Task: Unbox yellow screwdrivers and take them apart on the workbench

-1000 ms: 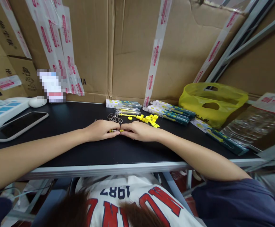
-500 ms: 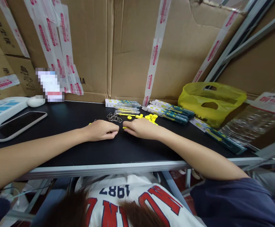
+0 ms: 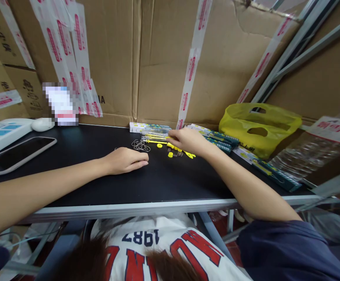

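My left hand (image 3: 126, 160) rests on the black table with its fingers closed; whatever they may hold is hidden. Just behind it lie bent metal wires (image 3: 140, 146). My right hand (image 3: 189, 141) is over the small yellow parts, its fingertips at the near end of the clear tubes (image 3: 156, 134), fingers bent together; I cannot make out anything between them. A yellow ring (image 3: 159, 146), a yellow cap (image 3: 170, 155), small springs (image 3: 180, 154) and a forked yellow piece (image 3: 190, 155) lie around and in front of this hand.
Long printed packets (image 3: 234, 139) lie behind my right hand, another packet (image 3: 268, 168) farther right. A yellow bag (image 3: 259, 125) and a large clear bottle (image 3: 307, 150) stand at the right. A phone (image 3: 18, 155) and a white power strip (image 3: 4, 136) are at the left. Cardboard (image 3: 158, 70) rises behind.
My right hand has moved away from my left hand, up and to the right, onto the parts and tubes. The cap and springs now show. My left hand has hardly moved.
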Motion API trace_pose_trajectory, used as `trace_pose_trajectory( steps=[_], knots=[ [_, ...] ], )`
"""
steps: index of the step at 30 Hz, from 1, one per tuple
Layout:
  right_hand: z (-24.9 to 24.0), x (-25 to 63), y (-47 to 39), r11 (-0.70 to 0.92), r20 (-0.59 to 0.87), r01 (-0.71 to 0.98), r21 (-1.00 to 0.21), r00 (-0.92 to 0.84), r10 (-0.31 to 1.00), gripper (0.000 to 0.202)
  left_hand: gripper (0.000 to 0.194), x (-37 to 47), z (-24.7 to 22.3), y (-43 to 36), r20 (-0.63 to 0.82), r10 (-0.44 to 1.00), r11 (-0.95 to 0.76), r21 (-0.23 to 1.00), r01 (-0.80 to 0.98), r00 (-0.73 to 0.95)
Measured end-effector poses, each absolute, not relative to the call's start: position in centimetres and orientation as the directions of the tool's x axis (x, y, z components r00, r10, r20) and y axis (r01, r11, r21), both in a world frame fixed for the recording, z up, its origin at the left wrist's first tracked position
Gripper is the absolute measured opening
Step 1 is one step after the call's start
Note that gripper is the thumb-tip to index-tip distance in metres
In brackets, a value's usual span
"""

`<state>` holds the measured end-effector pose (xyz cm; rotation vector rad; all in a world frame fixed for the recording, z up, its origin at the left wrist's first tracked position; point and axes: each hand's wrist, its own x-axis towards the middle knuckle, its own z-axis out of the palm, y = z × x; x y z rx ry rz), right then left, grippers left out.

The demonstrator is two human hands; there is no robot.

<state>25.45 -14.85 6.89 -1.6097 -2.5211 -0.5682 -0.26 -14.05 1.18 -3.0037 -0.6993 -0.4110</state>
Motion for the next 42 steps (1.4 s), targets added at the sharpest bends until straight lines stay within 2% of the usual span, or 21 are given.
trace_pose_trajectory(
  steps=[2, 4, 7, 10, 15, 20, 28, 31, 35, 38, 42],
  knots=[
    [7.3, 26.5, -14.4, 0.26, 0.269, 0.904, 0.339, -0.358, 0.894, 0.038, 0.029, -0.3, 1.2, -14.1, 0.252, 0.451, -0.889, 0.046, 0.455, 0.856],
    [7.5, 27.5, -14.0, 0.192, 0.197, 0.897, 0.397, -0.288, 0.937, 0.037, 0.027, -0.3, 1.2, -14.2, 0.243, 0.468, -0.882, 0.067, 0.467, 0.85],
    [7.4, 28.6, -13.4, 0.156, 0.054, 0.887, 0.434, -0.199, 0.979, 0.034, 0.025, -0.3, 1.3, -14.3, 0.242, 0.492, -0.87, 0.09, 0.485, 0.836],
    [7.2, 29.1, -12.9, 0.125, -0.008, 0.889, 0.439, -0.136, 0.991, 0.038, 0.022, -0.4, 1.3, -14.4, 0.245, 0.494, -0.868, 0.094, 0.487, 0.834],
    [6.9, 29.4, -12.3, 0.069, -0.008, 0.902, 0.425, -0.073, 0.997, 0.045, 0.023, -0.5, 1.4, -14.4, 0.221, 0.5, -0.865, 0.091, 0.493, 0.837],
    [6.9, 29.5, -12.1, 0.079, -0.031, 0.905, 0.418, -0.073, 0.997, 0.042, 0.024, -0.5, 1.3, -14.2, 0.207, 0.501, -0.865, 0.079, 0.496, 0.84],
    [7.1, 28.1, -13.1, 0.113, 0.163, 0.904, 0.411, -0.195, 0.967, 0.037, 0.026, -0.3, 1.2, -14.2, 0.222, 0.527, -0.85, 0.112, 0.515, 0.82],
    [7.1, 26.7, -14.2, 0.215, 0.242, 0.922, 0.323, -0.3, 0.923, 0.038, 0.026, -0.2, 1.3, -14.3, 0.228, 0.538, -0.843, 0.132, 0.522, 0.811],
    [6.7, 24.4, -16.1, 0.434, 0.28, 0.893, 0.12, -0.45, 0.848, 0.04, 0.025, -0.2, 1.2, -14.4, 0.268, 0.507, -0.861, 0.112, 0.496, 0.819],
    [6.1, 23.2, -17.2, 0.568, 0.28, 0.822, -0.031, -0.538, 0.795, 0.034, 0.025, -0.3, 1.1, -14.4, 0.356, 0.378, -0.92, 0.044, 0.389, 0.855],
    [4.9, 22.9, -17.2, 0.702, 0.302, 0.696, -0.147, -0.645, 0.702, 0.022, 0.023, -0.2, 1.1, -14.4, 0.462, 0.155, -0.97, -0.097, 0.224, 0.873]
  ],
)
